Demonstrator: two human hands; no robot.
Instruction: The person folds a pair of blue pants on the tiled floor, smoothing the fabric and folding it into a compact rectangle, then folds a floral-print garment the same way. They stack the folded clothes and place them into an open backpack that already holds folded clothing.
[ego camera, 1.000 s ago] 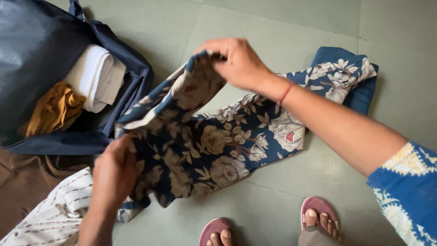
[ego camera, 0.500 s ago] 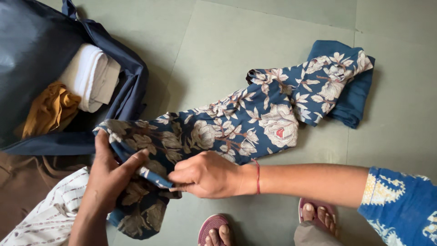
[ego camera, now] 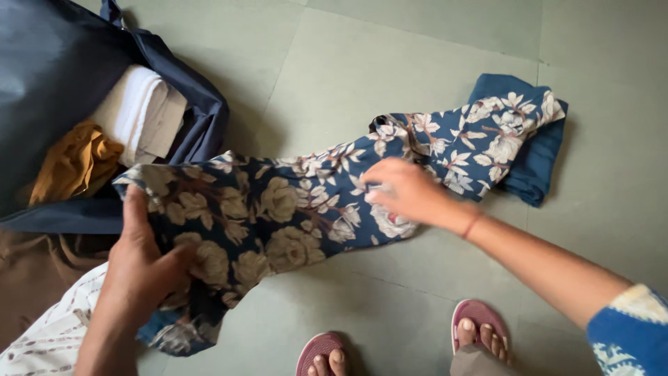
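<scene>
- A navy floral-print garment [ego camera: 292, 209] lies stretched across the grey-green tiled floor [ego camera: 390, 63], one end bunched by the left hand, the far end resting on a folded plain blue cloth [ego camera: 539, 163].
- The left hand [ego camera: 142, 268] is closed on the garment's gathered near end, thumb up along the edge.
- The right hand [ego camera: 407, 191] lies on the garment's middle, fingers curled; whether it pinches fabric cannot be told.
- Beside the near end sits an open navy bag [ego camera: 62, 69] holding a folded white cloth [ego camera: 142, 115] and a mustard cloth [ego camera: 73, 160].
- A striped white cloth [ego camera: 49, 334] lies under the left forearm.
- Maroon sandals [ego camera: 480, 324] show below.
</scene>
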